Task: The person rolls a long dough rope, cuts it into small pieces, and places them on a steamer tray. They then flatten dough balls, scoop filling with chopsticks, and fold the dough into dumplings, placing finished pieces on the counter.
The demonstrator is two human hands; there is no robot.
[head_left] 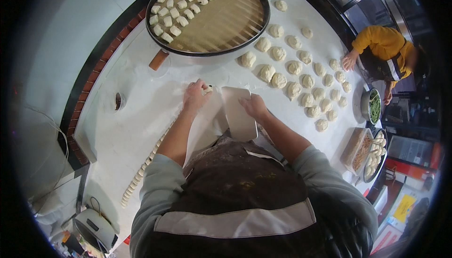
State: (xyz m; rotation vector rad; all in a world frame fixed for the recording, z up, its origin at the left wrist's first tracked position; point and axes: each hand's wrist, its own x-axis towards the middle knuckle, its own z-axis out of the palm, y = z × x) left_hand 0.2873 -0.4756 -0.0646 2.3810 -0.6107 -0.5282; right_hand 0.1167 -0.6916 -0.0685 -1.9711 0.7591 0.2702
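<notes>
My left hand (195,97) is closed around the end of a dough piece (208,89); a dark spot shows on its exposed end. From near this wrist a long row of cut dough slices (136,178) curves towards the lower left, partly hidden by my forearm. In my right hand (255,106) is a broad, white, rectangular dough scraper (238,115), gripped at its right edge, a short way right of the dough piece. The lower end of the scraper reaches my dark apron (243,173).
Ahead stands a large round pan (226,28) with several small dough pieces at its left. Several filled-looking dough rounds (295,68) spread across the white worktop (116,141). A co-worker's hand (349,60) rests near a bowl of chopped greens (375,107). A filling tub (358,150) sits right.
</notes>
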